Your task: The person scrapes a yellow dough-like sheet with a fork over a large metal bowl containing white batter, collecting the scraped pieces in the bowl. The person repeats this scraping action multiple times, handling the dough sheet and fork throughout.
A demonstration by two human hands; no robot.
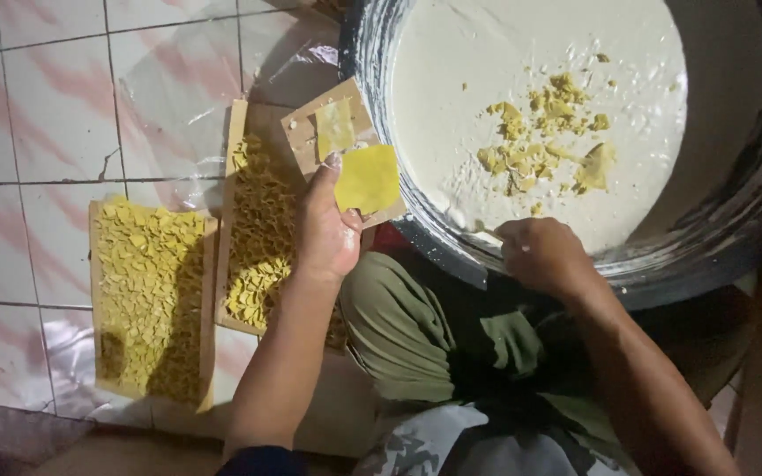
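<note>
On left hand's [326,231] small board [310,132]: two yellow squares [367,179].

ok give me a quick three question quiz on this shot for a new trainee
1. True or false: the left hand holds a small brown board with two yellow squares on it.
2. Where is the right hand? A) flat on the floor tiles B) at the near rim of the big dark basin of white batter C) on the trays
3. What lies on the two flat trays on the tiled floor to the left?

Key
1. True.
2. B.
3. Many small yellow pieces, packed close together.
</note>
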